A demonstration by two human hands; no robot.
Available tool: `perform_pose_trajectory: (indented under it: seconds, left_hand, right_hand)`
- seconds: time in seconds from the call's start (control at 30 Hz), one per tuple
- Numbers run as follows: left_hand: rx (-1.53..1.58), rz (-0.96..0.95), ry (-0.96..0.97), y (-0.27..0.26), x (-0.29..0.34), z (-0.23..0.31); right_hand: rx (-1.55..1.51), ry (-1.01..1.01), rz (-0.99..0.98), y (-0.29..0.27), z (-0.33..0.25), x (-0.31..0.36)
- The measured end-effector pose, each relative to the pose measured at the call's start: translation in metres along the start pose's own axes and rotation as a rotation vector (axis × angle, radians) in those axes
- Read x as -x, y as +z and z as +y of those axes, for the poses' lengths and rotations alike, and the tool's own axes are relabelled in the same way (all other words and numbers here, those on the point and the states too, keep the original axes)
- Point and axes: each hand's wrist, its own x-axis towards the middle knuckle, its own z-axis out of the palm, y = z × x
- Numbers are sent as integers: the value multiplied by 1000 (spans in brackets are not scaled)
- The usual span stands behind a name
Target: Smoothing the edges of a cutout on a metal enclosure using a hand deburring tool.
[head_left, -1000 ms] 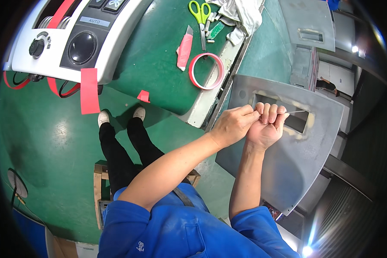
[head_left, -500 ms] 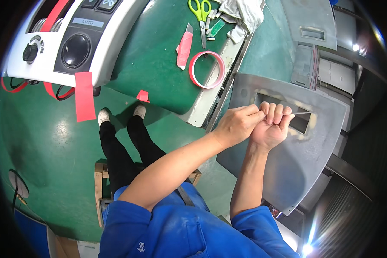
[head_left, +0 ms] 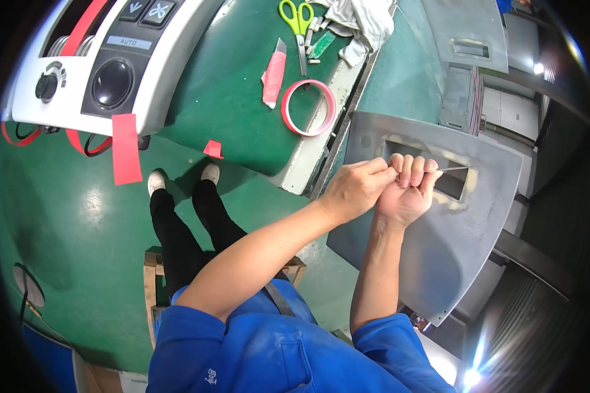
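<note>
Gripping a thin rod [head_left: 453, 169], the right hand [head_left: 405, 198] curls its fingers in; the left hand [head_left: 353, 191] meets it, fingertips pressed together, though I can't tell what they pinch. The rod crosses the rectangular opening [head_left: 450, 187] in a grey panel [head_left: 429, 255]; the green bench's pale edge [head_left: 306, 160] stands near, apart from both hands.

The white machine [head_left: 75, 98] bears a lettered label [head_left: 129, 42], arrow key [head_left: 133, 8] and scissors key [head_left: 158, 13].

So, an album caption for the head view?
Left hand meets right hand, thin rod jutting across the rectangular cutout in a gray panel.
</note>
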Motion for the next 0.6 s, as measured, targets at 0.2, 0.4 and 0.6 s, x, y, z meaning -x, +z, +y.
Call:
perform_pose_trajectory:
  seconds: [0.2,0.4,0.6]
  left_hand:
    - [7,-13,-3,-1,1,-1]
    - [4,4,28,1,-3,0]
    - [17,0,15,1,-1,0]
  right_hand:
    - [-21,23,-14,-1,2,1]
    - [-3,-2,1,-1,-3,-2]
    - [-8,16,12,-3,1,2]
